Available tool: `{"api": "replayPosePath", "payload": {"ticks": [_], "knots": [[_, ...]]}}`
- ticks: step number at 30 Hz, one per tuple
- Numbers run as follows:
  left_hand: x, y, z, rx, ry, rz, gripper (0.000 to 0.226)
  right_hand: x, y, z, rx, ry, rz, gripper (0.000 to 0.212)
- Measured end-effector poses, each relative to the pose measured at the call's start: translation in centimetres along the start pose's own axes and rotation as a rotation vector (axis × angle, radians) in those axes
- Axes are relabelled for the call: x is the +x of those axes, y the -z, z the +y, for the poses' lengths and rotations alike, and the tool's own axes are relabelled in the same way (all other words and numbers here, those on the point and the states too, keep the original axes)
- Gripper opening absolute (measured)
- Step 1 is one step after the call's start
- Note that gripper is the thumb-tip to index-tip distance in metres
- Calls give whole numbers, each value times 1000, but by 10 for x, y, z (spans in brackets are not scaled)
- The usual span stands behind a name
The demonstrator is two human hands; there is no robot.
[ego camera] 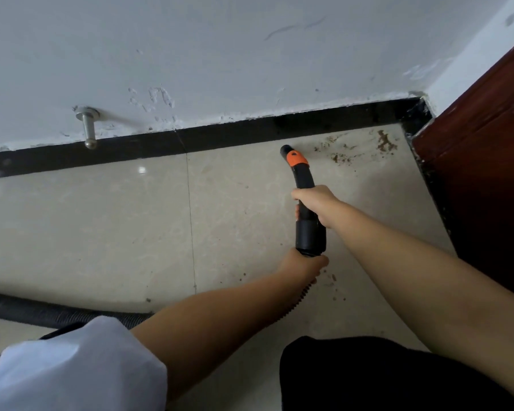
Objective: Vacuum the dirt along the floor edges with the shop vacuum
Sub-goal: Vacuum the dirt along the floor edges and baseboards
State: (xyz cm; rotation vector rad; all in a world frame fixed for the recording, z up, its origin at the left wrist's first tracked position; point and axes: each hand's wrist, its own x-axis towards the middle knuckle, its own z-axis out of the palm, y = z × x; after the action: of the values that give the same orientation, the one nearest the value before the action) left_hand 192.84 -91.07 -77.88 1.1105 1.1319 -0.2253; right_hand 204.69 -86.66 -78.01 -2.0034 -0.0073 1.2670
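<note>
The person's right hand was wrapped around the curved black plastic vacuum nozzle with an orange collar, while the left hand clasped the ribbed black hose just behind the nozzle's wide cuff. The nozzle's tip sat low over the glossy beige tiled floor, close to the black skirting strip at the foot of the scuffed white wall. Brown crumbs of dirt lay scattered just beyond the tip, toward the corner beside the dark red wooden door. A metal door stopper stuck out of the wall further left.
</note>
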Motion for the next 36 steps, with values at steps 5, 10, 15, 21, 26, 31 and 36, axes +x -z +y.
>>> {"api": "replayPosePath", "payload": {"ticks": [5, 10, 15, 21, 26, 31, 36], "knots": [[2, 13, 4, 38, 11, 18, 22, 3, -10, -2, 61, 18, 6, 16], [-3, -7, 0, 175, 39, -69, 16, -3, 22, 24, 177, -47, 128, 9], [-1, -32, 5, 298, 31, -132, 14, -4, 58, 40, 301, -91, 218, 9], [0, -50, 11, 349, 29, -209, 22, -2, 84, 52, 404, -108, 312, 13], [6, -43, 16, 330, 23, -126, 37, 3, 75, 40, 400, -76, 268, 10], [12, -19, 8, 240, 13, -12, 11, 12, 36, 20, 275, -23, 159, 9], [18, -8, 6, 219, 8, -3, 11, 15, 24, 13, 246, -12, 121, 10]]}}
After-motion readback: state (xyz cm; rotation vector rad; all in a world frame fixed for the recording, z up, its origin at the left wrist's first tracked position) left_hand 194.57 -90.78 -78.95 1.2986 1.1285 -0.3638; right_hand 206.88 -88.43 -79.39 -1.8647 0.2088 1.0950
